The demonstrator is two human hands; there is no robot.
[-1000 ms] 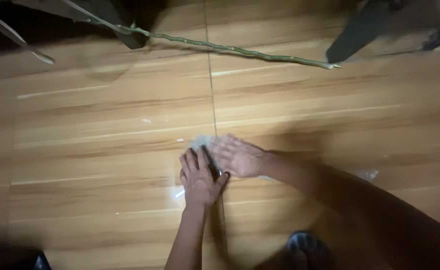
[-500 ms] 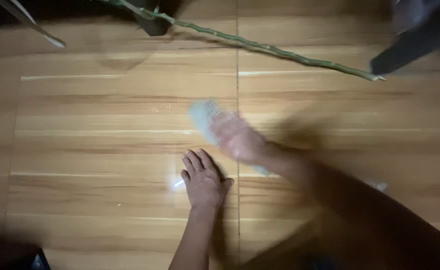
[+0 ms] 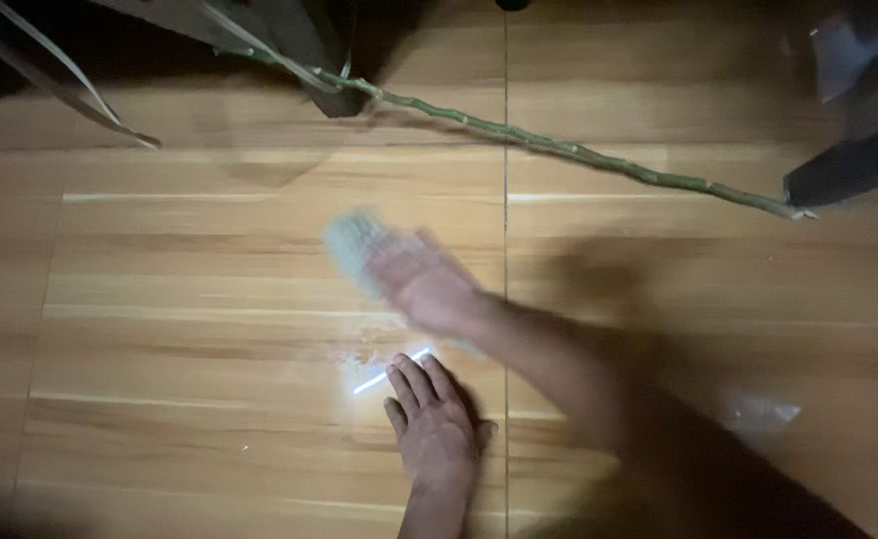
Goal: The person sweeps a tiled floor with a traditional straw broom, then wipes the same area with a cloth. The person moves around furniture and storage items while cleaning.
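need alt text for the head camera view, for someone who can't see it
Seen from above in dim light, a person's left hand rests flat on a wooden floor while the blurred right hand holds a pale cloth-like thing, too blurred to identify. A long green stalk lies across the floor beyond them.

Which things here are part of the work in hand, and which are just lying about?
In use:
- right hand, blurred, holding a pale cloth or pad over the wooden floor
- left hand, flat on the floor
- thin bright strip by the left fingertips

Lying about:
- green stalk
- long leaves, upper left
- dark object, upper right
- clear scrap, right
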